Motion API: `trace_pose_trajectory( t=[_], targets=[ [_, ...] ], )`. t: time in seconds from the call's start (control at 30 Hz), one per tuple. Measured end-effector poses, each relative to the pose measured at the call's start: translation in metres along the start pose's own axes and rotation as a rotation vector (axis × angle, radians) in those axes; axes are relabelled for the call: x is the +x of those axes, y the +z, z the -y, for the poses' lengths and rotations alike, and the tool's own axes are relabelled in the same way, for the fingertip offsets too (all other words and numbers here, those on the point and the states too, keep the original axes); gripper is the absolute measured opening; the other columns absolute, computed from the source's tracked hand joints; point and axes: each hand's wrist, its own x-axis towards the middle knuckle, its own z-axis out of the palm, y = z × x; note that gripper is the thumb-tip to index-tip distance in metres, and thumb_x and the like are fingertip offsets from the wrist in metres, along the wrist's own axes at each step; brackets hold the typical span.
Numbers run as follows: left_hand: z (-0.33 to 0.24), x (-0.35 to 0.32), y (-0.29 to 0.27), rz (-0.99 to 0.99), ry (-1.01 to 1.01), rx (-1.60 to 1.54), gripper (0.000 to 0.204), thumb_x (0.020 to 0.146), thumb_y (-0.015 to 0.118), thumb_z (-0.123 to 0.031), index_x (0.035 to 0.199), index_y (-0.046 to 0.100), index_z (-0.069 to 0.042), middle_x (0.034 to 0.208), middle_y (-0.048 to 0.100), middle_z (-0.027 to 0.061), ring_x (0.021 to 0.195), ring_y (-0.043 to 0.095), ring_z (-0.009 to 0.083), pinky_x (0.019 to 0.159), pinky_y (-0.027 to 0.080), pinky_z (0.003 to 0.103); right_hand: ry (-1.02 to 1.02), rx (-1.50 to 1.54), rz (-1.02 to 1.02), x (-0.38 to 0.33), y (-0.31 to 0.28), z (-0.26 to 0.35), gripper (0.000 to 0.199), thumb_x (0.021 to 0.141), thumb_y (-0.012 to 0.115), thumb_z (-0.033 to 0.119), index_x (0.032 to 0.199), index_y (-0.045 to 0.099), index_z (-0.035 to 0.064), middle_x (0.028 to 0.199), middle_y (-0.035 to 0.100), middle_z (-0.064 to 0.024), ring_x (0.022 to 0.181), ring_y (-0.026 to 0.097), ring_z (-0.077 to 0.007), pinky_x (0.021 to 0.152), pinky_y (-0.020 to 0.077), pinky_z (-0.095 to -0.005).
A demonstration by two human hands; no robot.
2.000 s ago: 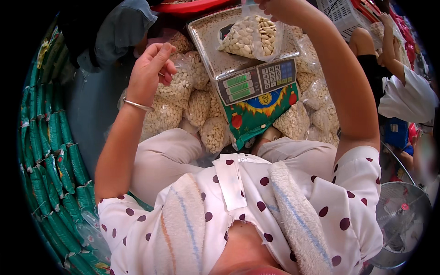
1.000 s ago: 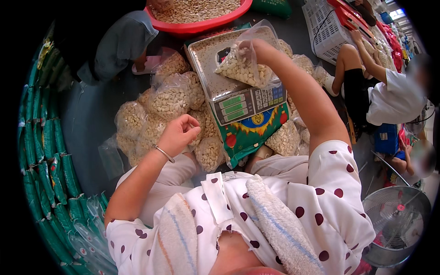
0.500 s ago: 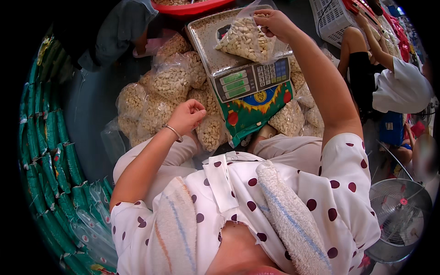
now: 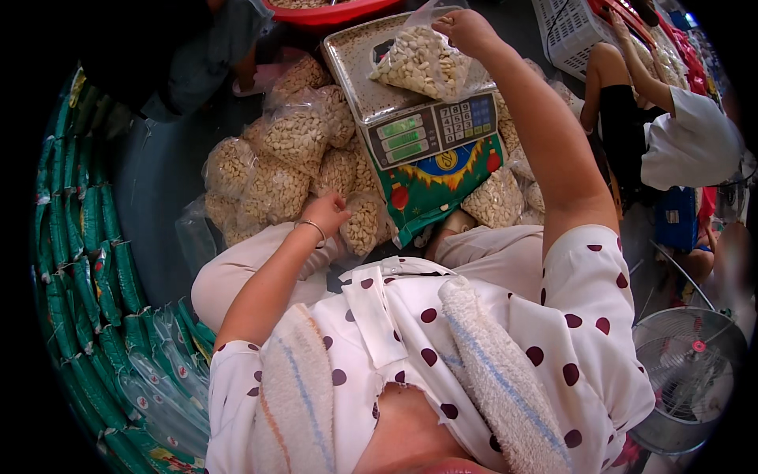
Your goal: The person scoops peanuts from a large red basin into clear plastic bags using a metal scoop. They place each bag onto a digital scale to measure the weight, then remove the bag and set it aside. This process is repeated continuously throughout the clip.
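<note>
- Head view, right hand: raised at the far end of the scene, fingers pinched shut on the top edge of a clear plastic bag of pale nuts. The bag rests on the metal pan of an electronic scale.
- Head view, scale: its display and keypad panel faces the person. A green patterned cloth hangs below the panel, at the scale's near edge.
- Head view, left hand: loosely curled, wearing a thin bracelet at the wrist. It rests against a filled bag in the heap of clear nut bags lying on the floor to the left of the scale. Whether it grips that bag cannot be told.
- Head view, surroundings: more filled bags lie just right of the cloth. A red basin stands beyond the scale. Stacked green packets line the left rim. A striped towel drapes over the person's shoulders. A fan stands at lower right. Another person's arm shows at upper right.
</note>
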Motion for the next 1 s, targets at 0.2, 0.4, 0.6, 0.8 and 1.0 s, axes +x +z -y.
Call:
trace_pose_trajectory(
  t=[0.2, 0.4, 0.6, 0.8, 1.0],
  targets=[
    [-0.007, -0.007, 0.006, 0.032, -0.075, 0.066, 0.031, 0.074, 0.069, -0.026, 0.097, 0.064, -0.005, 0.091, 0.063, 0.0155, 0.088, 0.062, 0.0299, 0.08, 0.049, 0.036, 0.203, 0.88, 0.148, -0.016, -0.023, -0.002, 0.016, 0.083, 0.059, 0.019, 0.089, 0.067, 0.0056, 0.081, 0.062, -0.0071, 0.068, 0.056, -0.0168, 0.063, 0.0423, -0.0338],
    [0.022, -0.008, 0.021, -0.096, -0.011, 0.179, 0.035, 0.075, 0.068, -0.028, 0.105, 0.063, -0.011, 0.123, 0.049, 0.0168, 0.11, 0.054, 0.0323, 0.093, 0.044, 0.038, 0.28, 1.25, 0.417, -0.107, -0.042, 0.066, 0.026, 0.096, 0.052, 0.026, 0.112, 0.062, 0.0067, 0.067, 0.05, 0.0041, 0.043, 0.033, 0.0002, 0.036, 0.0225, -0.0153],
    [-0.002, -0.001, -0.005, -0.162, 0.008, -0.037, 0.034, 0.075, 0.067, -0.025, 0.104, 0.063, -0.009, 0.122, 0.05, 0.0165, 0.11, 0.053, 0.0327, 0.095, 0.044, 0.037, 0.578, 1.136, 0.966, -0.217, 0.099, 0.102, 0.023, 0.089, 0.064, 0.027, 0.101, 0.065, 0.0074, 0.066, 0.055, 0.0007, 0.043, 0.038, -0.0064, 0.037, 0.0272, -0.0219],
    [-0.003, 0.006, -0.028, -0.263, 0.111, -0.128, 0.033, 0.076, 0.069, -0.023, 0.104, 0.062, -0.006, 0.109, 0.053, 0.0116, 0.081, 0.061, 0.0214, 0.076, 0.05, 0.032, 0.316, 0.703, 0.956, -0.248, 0.2, 0.143, 0.048, 0.083, 0.068, 0.032, 0.119, 0.057, 0.0024, 0.085, 0.065, -0.0162, 0.063, 0.062, -0.0235, 0.053, 0.0497, -0.0361],
    [-0.016, -0.002, -0.042, -0.256, 0.128, -0.164, 0.032, 0.077, 0.07, -0.02, 0.105, 0.062, -0.005, 0.107, 0.054, 0.0094, 0.079, 0.06, 0.0172, 0.074, 0.049, 0.029, -0.175, 0.405, 0.603, -0.244, 0.18, 0.143, 0.049, 0.082, 0.064, 0.031, 0.12, 0.057, 0.0025, 0.098, 0.065, -0.0224, 0.088, 0.064, -0.0345, 0.08, 0.0497, -0.0399]
  ],
)
